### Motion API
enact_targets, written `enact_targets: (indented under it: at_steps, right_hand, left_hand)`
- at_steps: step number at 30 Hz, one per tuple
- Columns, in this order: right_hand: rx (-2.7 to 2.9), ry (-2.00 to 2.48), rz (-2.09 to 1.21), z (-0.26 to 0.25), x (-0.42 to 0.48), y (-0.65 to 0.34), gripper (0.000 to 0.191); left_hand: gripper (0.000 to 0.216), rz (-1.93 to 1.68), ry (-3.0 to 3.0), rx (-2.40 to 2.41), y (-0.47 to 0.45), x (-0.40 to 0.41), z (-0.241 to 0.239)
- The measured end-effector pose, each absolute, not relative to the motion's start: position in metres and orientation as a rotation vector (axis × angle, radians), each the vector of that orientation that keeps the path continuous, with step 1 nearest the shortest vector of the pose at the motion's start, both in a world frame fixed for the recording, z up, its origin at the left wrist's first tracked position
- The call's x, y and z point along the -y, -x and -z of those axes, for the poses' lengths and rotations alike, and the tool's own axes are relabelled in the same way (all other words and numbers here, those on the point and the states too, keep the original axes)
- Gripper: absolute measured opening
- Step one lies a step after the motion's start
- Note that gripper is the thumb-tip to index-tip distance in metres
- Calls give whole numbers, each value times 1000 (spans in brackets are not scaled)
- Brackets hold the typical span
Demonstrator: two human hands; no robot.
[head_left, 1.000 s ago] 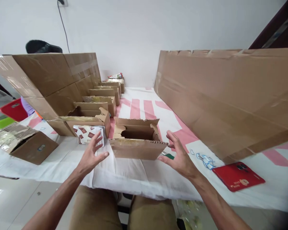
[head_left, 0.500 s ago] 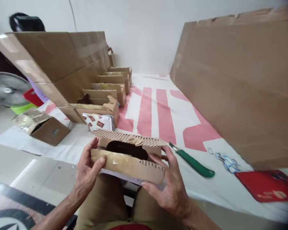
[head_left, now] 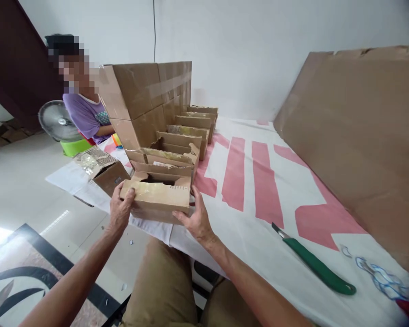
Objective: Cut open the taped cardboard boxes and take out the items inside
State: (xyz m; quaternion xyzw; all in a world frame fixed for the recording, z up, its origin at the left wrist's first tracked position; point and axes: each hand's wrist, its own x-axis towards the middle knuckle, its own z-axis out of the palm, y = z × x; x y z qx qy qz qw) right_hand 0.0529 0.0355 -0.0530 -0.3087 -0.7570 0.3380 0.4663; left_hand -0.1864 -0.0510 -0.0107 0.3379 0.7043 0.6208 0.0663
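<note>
Both my hands hold a small open cardboard box [head_left: 157, 200] at the near left edge of the table. My left hand [head_left: 120, 210] grips its left end with the thumb on the front flap. At the box's right end, my right hand [head_left: 197, 219] has its fingers wrapped round the corner. The box stands at the front of a row of similar cut cardboard boxes [head_left: 180, 136] that runs away along the left side.
A green-handled knife [head_left: 315, 263] lies on the white and pink cloth [head_left: 252, 181] to my right. Large cardboard sheets [head_left: 354, 136] lean at the right and stand at the back left [head_left: 146, 100]. A person in a purple shirt [head_left: 85, 113] sits beside a fan [head_left: 56, 120].
My hands closed on the box, lifted it toward me, then carried it left to the front of the row. The view swung left, bringing the other person into sight.
</note>
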Motion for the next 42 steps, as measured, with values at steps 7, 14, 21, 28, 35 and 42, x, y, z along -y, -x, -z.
enact_targets:
  at_steps: [7, 14, 21, 28, 35, 42]
  right_hand:
    - [1924, 822, -1059, 112, -39, -80, 94]
    - [1886, 863, -977, 117, -46, -51, 79]
    - [1919, 807, -1045, 127, -47, -58, 74]
    - [1945, 891, -1005, 116, -39, -76, 69]
    - [1931, 876, -985, 91, -43, -49, 91]
    - [1981, 951, -836, 81, -58, -32, 78]
  left_hand:
    - [92, -1849, -1076, -1886, 181, 80, 52]
    - [85, -1852, -934, -1828, 183, 51, 76]
    - [104, -1908, -895, -1659, 190, 38, 73]
    - [110, -1950, -957, -1786, 187, 50, 90]
    - [102, -1894, -1067, -1824, 187, 46, 92]
    - [96, -1844, -1112, -1831, 191, 22, 79]
